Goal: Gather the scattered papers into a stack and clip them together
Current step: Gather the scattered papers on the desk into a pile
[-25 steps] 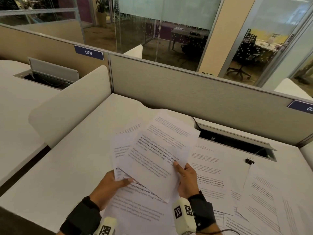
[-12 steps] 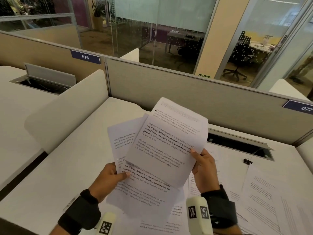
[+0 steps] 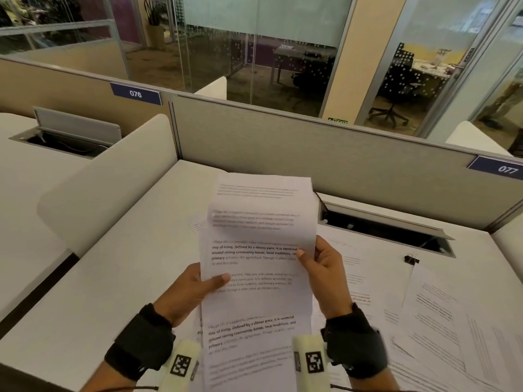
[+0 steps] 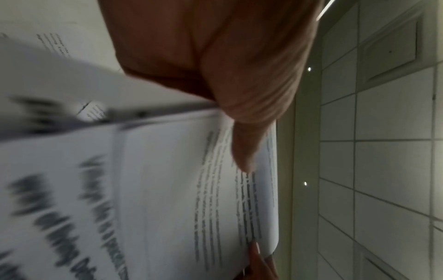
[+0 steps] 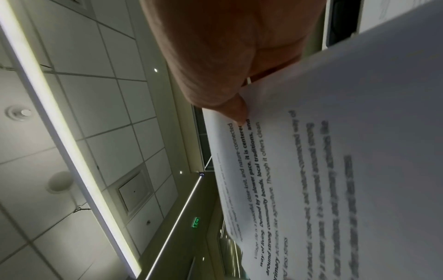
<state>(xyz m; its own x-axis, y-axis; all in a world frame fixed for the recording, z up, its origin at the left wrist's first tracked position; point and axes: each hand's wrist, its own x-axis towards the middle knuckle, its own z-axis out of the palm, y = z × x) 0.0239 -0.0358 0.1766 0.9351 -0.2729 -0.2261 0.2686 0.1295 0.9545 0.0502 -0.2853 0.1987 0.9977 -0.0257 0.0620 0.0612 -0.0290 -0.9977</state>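
Observation:
I hold a few printed sheets (image 3: 260, 250) upright above the white desk (image 3: 119, 278), roughly squared one over another. My left hand (image 3: 198, 284) grips their left edge, thumb on the front; the same thumb (image 4: 246, 147) lies on the page in the left wrist view. At the right edge my right hand (image 3: 319, 264) pinches the sheets, its thumb (image 5: 237, 111) pressed on the text. More loose papers (image 3: 441, 312) lie spread over the desk to the right and under my arms. A small black binder clip (image 3: 411, 259) sits on the desk at the right, beyond the papers.
A grey partition (image 3: 311, 154) closes the desk's far side, with an open cable tray (image 3: 382, 227) just before it. A white curved divider (image 3: 107, 179) bounds the left side. Bare desk surface shows to the left of my hands.
The sheets were fanned out at an angle a second ago; now they are lifted, turned upright and drawn together, with both hands higher and closer to their side edges.

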